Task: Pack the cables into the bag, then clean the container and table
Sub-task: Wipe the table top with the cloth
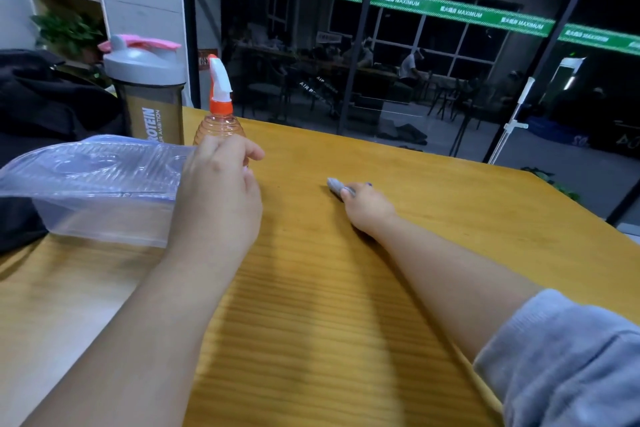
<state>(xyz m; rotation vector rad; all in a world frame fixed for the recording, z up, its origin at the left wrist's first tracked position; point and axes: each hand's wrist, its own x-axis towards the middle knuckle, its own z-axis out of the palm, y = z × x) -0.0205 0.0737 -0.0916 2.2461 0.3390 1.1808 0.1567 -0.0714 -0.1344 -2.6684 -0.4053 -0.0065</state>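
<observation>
Nearest the camera, two bare forearms reach out over the yellow wooden table (pixel 311 288), the right one with a grey-blue sleeve (pixel 568 357) pushed up near the elbow. The hands are well apart. The right hand (pixel 367 206) is curled round a small grey cloth (pixel 335 185) and presses it against the tabletop, which suggests the table-wiping step is in hand. The left hand (pixel 221 184) lies against the near end of the clear plastic container (pixel 93 184); its fingers are loosely bent, and whether they grip the container's edge or only steady it cannot be told. The container sits on the table's left side, upside down by the look of its ribbed base, and its far left end overhangs toward the black bag (pixel 41 107). No cables are in view, so they are probably already packed.

The next move likely calls for broad strokes of the cloth across the bare wood to the right and ahead, where there is plenty of room. Just beyond the left hand stands an orange spray bottle (pixel 219 107), and left of it a shaker cup (pixel 149 94); both could be knocked. The far table edge runs close to a glass wall (pixel 415 62).
</observation>
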